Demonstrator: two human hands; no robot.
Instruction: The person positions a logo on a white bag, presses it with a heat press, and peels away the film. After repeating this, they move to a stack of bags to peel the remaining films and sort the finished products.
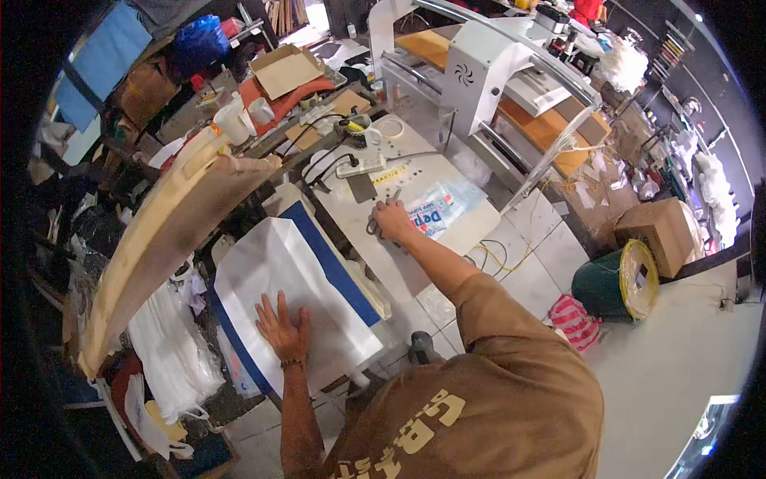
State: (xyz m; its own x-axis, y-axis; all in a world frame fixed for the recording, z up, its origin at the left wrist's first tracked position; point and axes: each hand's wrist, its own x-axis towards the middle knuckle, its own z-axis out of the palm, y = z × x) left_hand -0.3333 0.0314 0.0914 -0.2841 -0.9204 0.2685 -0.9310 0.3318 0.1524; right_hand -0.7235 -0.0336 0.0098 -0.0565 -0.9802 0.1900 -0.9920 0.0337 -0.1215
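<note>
A white sheet (255,259) lies left of the frame's centre on dark-blue fabric (325,257), its long axis slanting from upper left to lower right. The left hand (283,331) rests palm-down on its lower middle, fingers spread wide, pointing up the frame. Right of the sheet, on a pale tabletop (416,145), the right hand (391,219) curls at dark-handled scissors (372,228); whether it grips them, I cannot tell. A printed plastic packet (456,201) lies just beside that hand.

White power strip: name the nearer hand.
Right: the right hand is just below the white power strip in view; the left hand lies farther off, on the white sheet.
</note>
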